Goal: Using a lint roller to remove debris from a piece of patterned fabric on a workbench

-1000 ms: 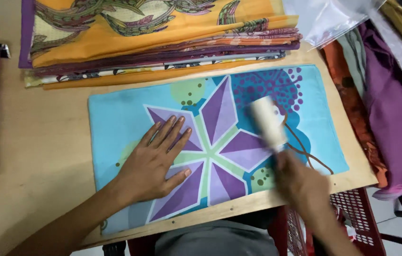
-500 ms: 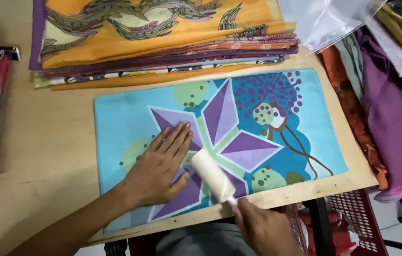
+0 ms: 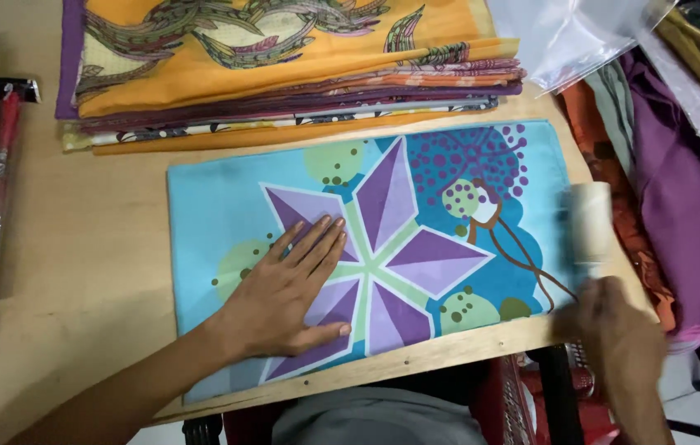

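On the blue cloth [image 3: 226,198], the left hand [image 3: 288,301] lies flat, open; the right hand [image 3: 618,334] grips a lint roller [image 3: 591,218] at its right edge.

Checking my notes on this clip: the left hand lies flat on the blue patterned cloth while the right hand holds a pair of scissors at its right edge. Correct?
Not scissors. The head view shows the right hand holding a white lint roller at the right edge of the cloth. The left hand does lie flat.
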